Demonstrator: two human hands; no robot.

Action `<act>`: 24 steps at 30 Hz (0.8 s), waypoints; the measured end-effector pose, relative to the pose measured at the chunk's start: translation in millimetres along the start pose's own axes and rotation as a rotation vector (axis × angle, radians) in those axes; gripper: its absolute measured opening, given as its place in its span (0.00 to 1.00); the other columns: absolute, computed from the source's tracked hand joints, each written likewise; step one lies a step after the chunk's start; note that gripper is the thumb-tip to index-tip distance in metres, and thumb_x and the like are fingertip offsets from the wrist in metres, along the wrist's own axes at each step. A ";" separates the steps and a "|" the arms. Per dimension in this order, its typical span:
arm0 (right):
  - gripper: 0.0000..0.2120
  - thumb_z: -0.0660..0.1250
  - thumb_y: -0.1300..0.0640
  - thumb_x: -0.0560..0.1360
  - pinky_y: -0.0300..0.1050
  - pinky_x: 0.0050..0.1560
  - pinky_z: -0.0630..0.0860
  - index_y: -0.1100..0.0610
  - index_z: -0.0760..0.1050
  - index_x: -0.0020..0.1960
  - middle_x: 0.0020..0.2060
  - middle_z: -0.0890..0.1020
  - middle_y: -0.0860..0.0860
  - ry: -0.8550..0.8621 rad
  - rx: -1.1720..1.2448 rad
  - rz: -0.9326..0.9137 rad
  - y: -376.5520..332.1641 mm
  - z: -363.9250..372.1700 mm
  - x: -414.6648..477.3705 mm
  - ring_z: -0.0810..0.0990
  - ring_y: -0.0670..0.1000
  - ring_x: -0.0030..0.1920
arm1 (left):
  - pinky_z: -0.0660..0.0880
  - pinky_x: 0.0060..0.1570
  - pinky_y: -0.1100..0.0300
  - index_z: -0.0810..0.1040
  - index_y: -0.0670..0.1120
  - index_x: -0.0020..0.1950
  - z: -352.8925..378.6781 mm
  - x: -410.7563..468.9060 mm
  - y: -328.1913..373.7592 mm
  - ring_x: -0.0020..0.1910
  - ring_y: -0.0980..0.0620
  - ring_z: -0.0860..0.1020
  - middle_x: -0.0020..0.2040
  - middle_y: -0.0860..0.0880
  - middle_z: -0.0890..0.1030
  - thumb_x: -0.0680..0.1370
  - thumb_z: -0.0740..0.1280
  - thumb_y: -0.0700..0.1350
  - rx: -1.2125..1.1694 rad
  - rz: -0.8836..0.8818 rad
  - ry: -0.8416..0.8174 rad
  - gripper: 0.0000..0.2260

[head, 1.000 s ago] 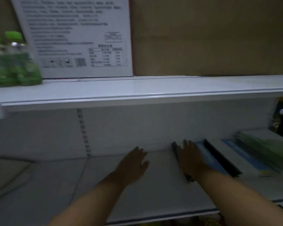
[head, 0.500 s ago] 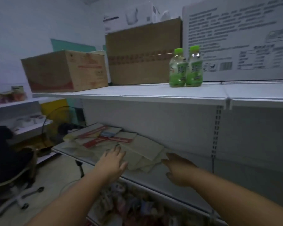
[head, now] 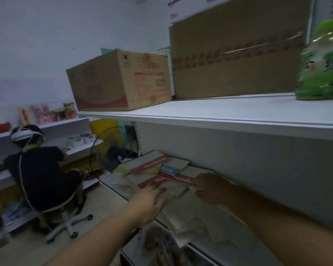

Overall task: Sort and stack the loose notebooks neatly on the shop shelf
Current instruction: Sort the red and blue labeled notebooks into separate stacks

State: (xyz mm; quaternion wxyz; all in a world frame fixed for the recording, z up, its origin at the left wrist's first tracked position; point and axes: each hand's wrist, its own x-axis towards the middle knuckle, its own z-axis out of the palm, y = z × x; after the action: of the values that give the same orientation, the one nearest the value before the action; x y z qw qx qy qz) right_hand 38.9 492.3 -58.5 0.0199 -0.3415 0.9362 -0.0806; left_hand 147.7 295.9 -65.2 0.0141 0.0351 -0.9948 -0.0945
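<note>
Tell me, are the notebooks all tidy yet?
Not yet. Done: no neat stack shows. In hand: the right hand seems to grip the end of a red-banded notebook while the left hand rests flat on a pale notebook beside it. Left: the other loose notebooks lie crooked and overlapping along the shelf, waiting to be sorted and stacked.

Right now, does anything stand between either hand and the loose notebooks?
Nothing visible does. The left hand touches the pale notebooks at the pile's front. The right hand meets the red-banded notebook at its end, under the upper shelf.
</note>
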 end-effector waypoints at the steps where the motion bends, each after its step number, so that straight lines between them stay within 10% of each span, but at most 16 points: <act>1: 0.20 0.61 0.51 0.77 0.42 0.60 0.70 0.56 0.69 0.68 0.65 0.74 0.56 0.025 0.014 -0.007 -2.1 0.1 17.1 0.73 0.55 0.63 | 0.58 0.71 0.58 0.63 0.49 0.74 -6.3 7.8 -9.7 0.75 0.51 0.58 0.75 0.48 0.63 0.82 0.53 0.55 -0.043 -0.010 0.026 0.22; 6: 0.16 0.61 0.52 0.79 0.37 0.45 0.64 0.59 0.74 0.62 0.60 0.78 0.54 0.034 0.217 -0.051 -43.6 -5.1 94.0 0.76 0.54 0.60 | 0.67 0.60 0.63 0.74 0.49 0.65 -4.5 31.3 -80.0 0.64 0.54 0.71 0.66 0.52 0.73 0.81 0.58 0.49 -0.267 -0.089 0.174 0.15; 11: 0.20 0.65 0.49 0.76 0.42 0.60 0.73 0.53 0.72 0.66 0.62 0.76 0.49 0.043 0.372 -0.071 -97.7 15.4 164.4 0.76 0.50 0.60 | 0.70 0.55 0.63 0.79 0.50 0.59 -7.5 70.7 -175.1 0.58 0.57 0.73 0.59 0.54 0.77 0.79 0.59 0.43 -0.428 -0.188 0.269 0.12; 18: 0.42 0.61 0.31 0.70 0.52 0.72 0.58 0.51 0.54 0.76 0.74 0.58 0.52 -0.071 0.146 0.112 -157.3 55.6 247.7 0.57 0.54 0.73 | 0.73 0.53 0.62 0.81 0.52 0.52 -21.7 145.7 -269.5 0.55 0.54 0.78 0.53 0.53 0.81 0.77 0.62 0.39 -0.657 -0.065 0.165 0.11; 24: 0.20 0.60 0.42 0.77 0.41 0.52 0.68 0.51 0.71 0.64 0.60 0.74 0.48 0.039 0.130 0.218 -182.4 52.5 233.0 0.73 0.51 0.60 | 0.71 0.39 0.61 0.78 0.53 0.44 -46.8 206.3 -303.5 0.41 0.53 0.77 0.45 0.50 0.79 0.79 0.61 0.41 -0.794 -0.019 0.076 0.09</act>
State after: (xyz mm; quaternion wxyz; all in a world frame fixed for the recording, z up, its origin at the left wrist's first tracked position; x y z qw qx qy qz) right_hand -18.7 198.0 -76.2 0.0324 -0.2339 0.9608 -0.1451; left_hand -36.0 -25.1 -72.2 0.0624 0.0396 -0.8792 -0.4706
